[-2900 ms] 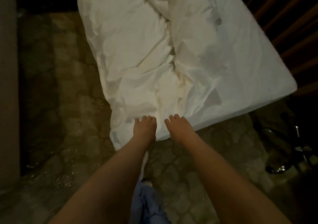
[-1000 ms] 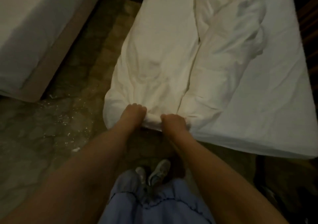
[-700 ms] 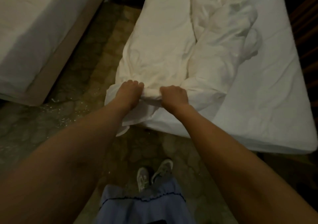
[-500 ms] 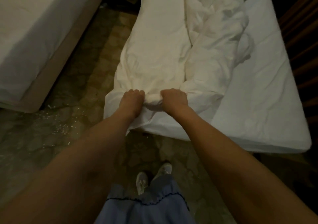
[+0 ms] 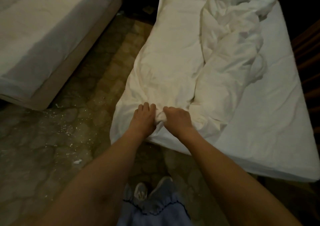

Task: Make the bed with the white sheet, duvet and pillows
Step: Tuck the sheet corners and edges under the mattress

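Observation:
A rumpled white duvet (image 5: 187,55) lies bunched along the left half of the bed and hangs over its left side. The bed's right half shows the smooth white sheet (image 5: 259,121) on the mattress. At the near end of the duvet, my left hand (image 5: 142,117) and my right hand (image 5: 176,119) sit side by side. Both are shut on a gathered wad of the duvet's edge between them. No pillow is in view.
A second bed (image 5: 43,40) with a beige base stands at the left, across a narrow strip of patterned floor (image 5: 52,147) speckled with white bits. Dark wooden slats (image 5: 308,40) border the bed's right side. My shoes (image 5: 149,189) are on the floor at the bed's foot.
My view swung from the bed's left side to its foot. Both hands went from flat on the duvet to shut on its near edge, lifting it, then bunching it closer together.

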A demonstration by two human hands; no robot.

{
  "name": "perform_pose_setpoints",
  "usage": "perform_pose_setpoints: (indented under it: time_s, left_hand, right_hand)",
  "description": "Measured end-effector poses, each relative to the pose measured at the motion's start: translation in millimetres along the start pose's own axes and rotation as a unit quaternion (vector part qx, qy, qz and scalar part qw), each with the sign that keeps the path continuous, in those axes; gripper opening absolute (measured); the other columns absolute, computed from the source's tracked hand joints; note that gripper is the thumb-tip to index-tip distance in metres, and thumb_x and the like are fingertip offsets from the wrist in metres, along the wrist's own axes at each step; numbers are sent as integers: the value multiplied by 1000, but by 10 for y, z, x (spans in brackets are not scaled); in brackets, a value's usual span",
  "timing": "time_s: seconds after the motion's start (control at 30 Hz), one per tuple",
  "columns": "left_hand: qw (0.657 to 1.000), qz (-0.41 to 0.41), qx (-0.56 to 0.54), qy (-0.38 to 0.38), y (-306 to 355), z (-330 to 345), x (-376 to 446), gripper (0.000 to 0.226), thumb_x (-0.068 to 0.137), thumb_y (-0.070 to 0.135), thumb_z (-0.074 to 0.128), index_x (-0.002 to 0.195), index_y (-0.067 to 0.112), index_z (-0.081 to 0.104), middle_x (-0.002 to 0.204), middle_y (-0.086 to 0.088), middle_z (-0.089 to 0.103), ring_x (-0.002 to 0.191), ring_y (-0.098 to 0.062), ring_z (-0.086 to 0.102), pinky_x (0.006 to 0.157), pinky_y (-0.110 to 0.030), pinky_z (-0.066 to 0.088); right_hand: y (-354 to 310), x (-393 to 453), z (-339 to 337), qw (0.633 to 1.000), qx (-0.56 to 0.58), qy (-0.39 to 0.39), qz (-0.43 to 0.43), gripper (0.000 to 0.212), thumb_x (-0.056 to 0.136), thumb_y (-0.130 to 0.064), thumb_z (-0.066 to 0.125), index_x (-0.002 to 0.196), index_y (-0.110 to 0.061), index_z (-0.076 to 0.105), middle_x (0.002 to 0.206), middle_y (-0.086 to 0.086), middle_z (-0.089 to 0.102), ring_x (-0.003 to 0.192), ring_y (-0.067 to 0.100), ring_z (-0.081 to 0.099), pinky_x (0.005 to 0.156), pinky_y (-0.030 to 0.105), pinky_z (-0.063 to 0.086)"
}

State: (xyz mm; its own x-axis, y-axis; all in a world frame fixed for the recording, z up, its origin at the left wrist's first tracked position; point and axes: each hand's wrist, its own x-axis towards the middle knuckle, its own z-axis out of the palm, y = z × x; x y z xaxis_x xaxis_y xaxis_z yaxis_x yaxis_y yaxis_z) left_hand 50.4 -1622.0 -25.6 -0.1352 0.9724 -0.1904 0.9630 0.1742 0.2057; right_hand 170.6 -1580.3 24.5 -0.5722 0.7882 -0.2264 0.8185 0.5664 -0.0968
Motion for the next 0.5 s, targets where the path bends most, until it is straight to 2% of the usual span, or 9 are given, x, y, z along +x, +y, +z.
perform_pose_setpoints:
  time_s: [0.07, 0.13, 0.17, 0.23, 0.3, 0.33, 0.37, 0.4, 0.5]
  left_hand:
    - [998, -55, -6, -17, -94, 69, 0, 55, 90, 32, 56, 136, 16, 31, 137, -12, 37, 123, -28, 40, 101, -37, 39]
    - [998, -55, -17, -34, -159, 80, 74, 42, 93, 23, 51, 133, 14, 38, 134, -11, 44, 121, -27, 45, 99, -35, 40]
    - [998, -41, -27, -45, -163, 47, 137, 37, 96, 18, 47, 132, 13, 41, 133, -11, 47, 120, -26, 48, 99, -34, 40]
    - [999, -14, -24, -47, -170, -23, 270, 34, 99, 13, 41, 132, 10, 43, 134, -12, 50, 122, -26, 50, 100, -32, 38]
    - [999, -2, -6, -33, -201, -55, 351, 32, 100, 14, 40, 131, 9, 45, 132, -11, 53, 121, -25, 51, 101, -32, 38]
    - [999, 1, 1, -34, -224, -74, 368, 33, 100, 15, 42, 131, 9, 47, 132, -11, 54, 120, -24, 52, 102, -32, 38]
    - [999, 3, 9, -44, -248, -92, 373, 33, 100, 16, 42, 132, 10, 48, 133, -10, 54, 121, -22, 52, 104, -32, 38]
    - [999, 4, 10, -48, -291, -101, 367, 35, 100, 16, 42, 134, 10, 46, 135, -10, 52, 122, -21, 51, 106, -31, 37]
    - [1000, 10, -18, -16, -454, -103, 313, 28, 99, 15, 41, 125, 9, 48, 130, -10, 53, 116, -21, 51, 100, -27, 37]
  right_hand:
    - [71, -52, -19, 1000, 8, 11, 4, 22, 91, -16, 45, 110, -14, 54, 104, 6, 64, 93, 27, 62, 68, 28, 38]
    - [63, -52, -39, 999, 26, 16, 26, 22, 90, -16, 46, 110, -14, 52, 106, 6, 63, 93, 25, 60, 68, 28, 36]
    - [21, -17, -44, 998, 41, 10, 49, 25, 90, -17, 47, 114, -14, 50, 111, 6, 60, 98, 25, 58, 72, 29, 38]
    - [-118, 114, -39, 996, 38, -26, 79, 46, 90, -21, 51, 133, -12, 36, 131, 10, 45, 116, 28, 47, 90, 36, 39]
    - [-285, 247, -3, 996, 6, -63, 64, 69, 93, -29, 50, 149, -15, 12, 149, 12, 23, 132, 31, 30, 106, 45, 27]
    - [-358, 314, 19, 996, 3, -71, 52, 72, 95, -30, 49, 151, -16, 5, 152, 12, 18, 135, 32, 26, 109, 48, 23]
    - [-413, 378, 59, 996, 11, -74, 43, 70, 96, -28, 48, 151, -15, 7, 152, 12, 22, 135, 32, 28, 110, 49, 23]
    - [-454, 439, 112, 996, 28, -74, 38, 61, 96, -24, 47, 148, -13, 17, 147, 12, 32, 131, 31, 34, 108, 47, 26]
    - [-531, 564, 108, 997, 46, -56, 4, 27, 96, -18, 42, 121, -11, 52, 120, 9, 58, 110, 27, 55, 95, 37, 38]
